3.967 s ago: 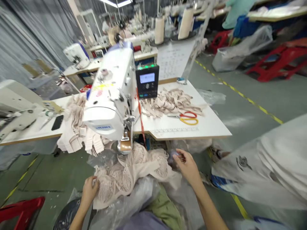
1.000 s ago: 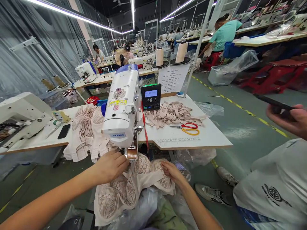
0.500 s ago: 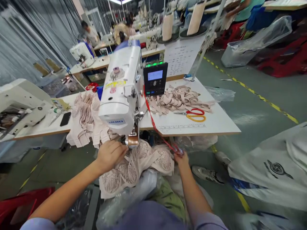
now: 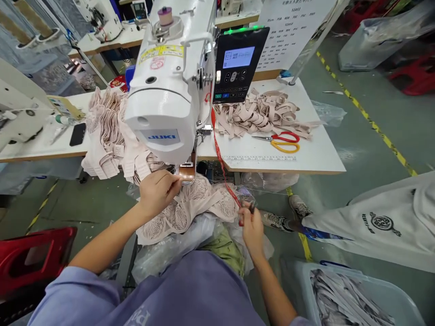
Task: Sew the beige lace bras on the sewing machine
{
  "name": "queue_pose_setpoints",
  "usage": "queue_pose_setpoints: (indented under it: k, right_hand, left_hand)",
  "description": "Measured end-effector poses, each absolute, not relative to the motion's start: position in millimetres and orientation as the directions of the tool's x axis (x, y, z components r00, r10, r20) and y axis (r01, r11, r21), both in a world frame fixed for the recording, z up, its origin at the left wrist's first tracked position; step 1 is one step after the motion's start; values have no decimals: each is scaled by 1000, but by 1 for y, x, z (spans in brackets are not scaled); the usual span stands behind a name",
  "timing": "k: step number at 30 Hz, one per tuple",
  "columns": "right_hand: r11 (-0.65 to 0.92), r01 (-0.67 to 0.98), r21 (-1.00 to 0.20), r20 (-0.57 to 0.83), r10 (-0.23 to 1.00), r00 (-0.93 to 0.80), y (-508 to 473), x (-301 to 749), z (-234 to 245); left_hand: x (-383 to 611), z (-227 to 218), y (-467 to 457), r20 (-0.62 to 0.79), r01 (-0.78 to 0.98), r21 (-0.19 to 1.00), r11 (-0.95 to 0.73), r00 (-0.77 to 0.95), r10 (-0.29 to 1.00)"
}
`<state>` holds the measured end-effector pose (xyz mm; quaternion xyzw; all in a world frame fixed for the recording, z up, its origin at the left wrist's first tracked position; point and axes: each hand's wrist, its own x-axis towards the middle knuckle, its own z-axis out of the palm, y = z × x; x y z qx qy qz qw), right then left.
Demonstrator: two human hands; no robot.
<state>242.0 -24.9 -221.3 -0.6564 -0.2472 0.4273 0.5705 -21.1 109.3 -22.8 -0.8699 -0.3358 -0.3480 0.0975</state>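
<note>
My left hand [image 4: 159,192] is closed, fingertips pinched at the brown-topped end [image 4: 186,172] of the white sewing machine [image 4: 163,95], below its needle area. What the pinch holds is hidden. Beige lace bras [image 4: 193,203] hang just below that hand and lie across plastic over my lap. My right hand [image 4: 251,226], to the right of the bras, is closed around small thread snips [image 4: 251,208], mostly hidden by the fingers. A red cord [image 4: 220,158] runs from the machine down to them. A thin pale thread stretches rightward past this hand.
Beige straps [image 4: 268,111] are heaped on the table beside red-and-yellow scissors [image 4: 282,141]. Stacked beige pieces [image 4: 108,136] and a phone [image 4: 78,134] lie left. A control panel [image 4: 239,68] adjoins the machine. A person's leg [image 4: 374,222] and a fabric-filled bin [image 4: 356,294] are right.
My view has moved closer to the machine and tilted down. My right hand has turned, with the snips still in it. My left hand stays at the machine's end.
</note>
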Motion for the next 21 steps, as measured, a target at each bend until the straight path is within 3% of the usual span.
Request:
queue_pose_setpoints:
  k: [3,6,8,11,17,21]
  right_hand:
    - [-214,-348,-913,-267,957,113,-7,189,-149]
    - [-405,-627,-665,-306,914,-265,18,150,-97]
    - [-480,-690,-541,-302,877,-373,31,134,-79]
    - [-435,-735,-520,-261,901,-348,39,123,-72]
    - [-296,-714,-634,-220,955,-201,39,122,-74]
    - [-279,-721,-634,-281,952,-122,42,132,-81]
  left_hand:
    - [-14,-25,104,640,656,155,-739,503,581]
    - [-10,-26,98,606,667,225,-710,475,638]
    - [-9,-25,93,599,671,250,-698,459,656]
    - [-10,-24,87,591,655,276,-703,461,662]
    - [-14,-22,84,572,636,313,-706,468,674]
    - [-14,-22,103,533,719,411,-560,309,788]
